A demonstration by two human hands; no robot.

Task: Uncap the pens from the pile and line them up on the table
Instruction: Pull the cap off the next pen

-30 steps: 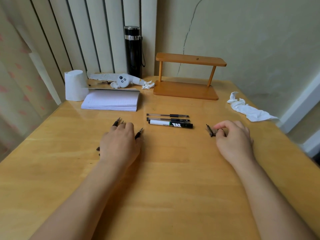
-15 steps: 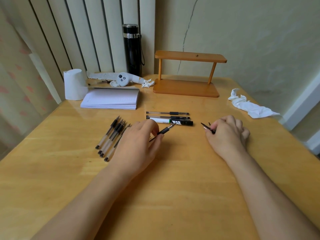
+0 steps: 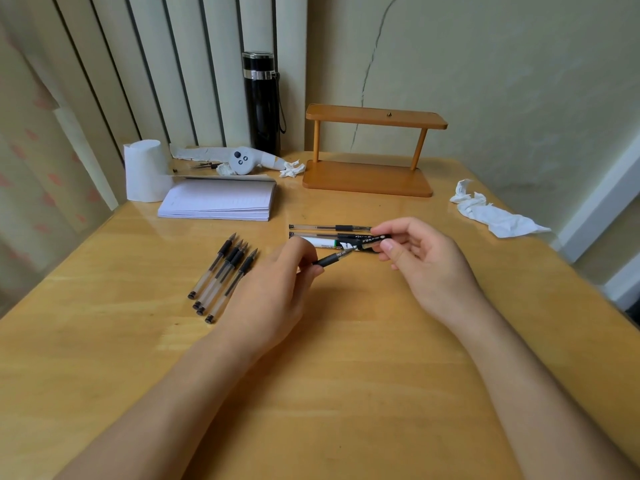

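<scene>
Table w/ pens, mid-task: one pen up between both hands.

Wood table, cream wall, blinds at 11. Shelf at 12, flask at 11, notebook, tissue at 2. Pile at 9, tips bare; row at 12 of the hands. Left hand clamped on pen, tip toward 2; right hand pinched on a black cap, I think. Next, prob: lay pen parallel beside the row.

We see four uncapped clear pens with black grips lying side by side, tips pointing away. Three more pens lie crosswise, stacked in a row beyond.
</scene>
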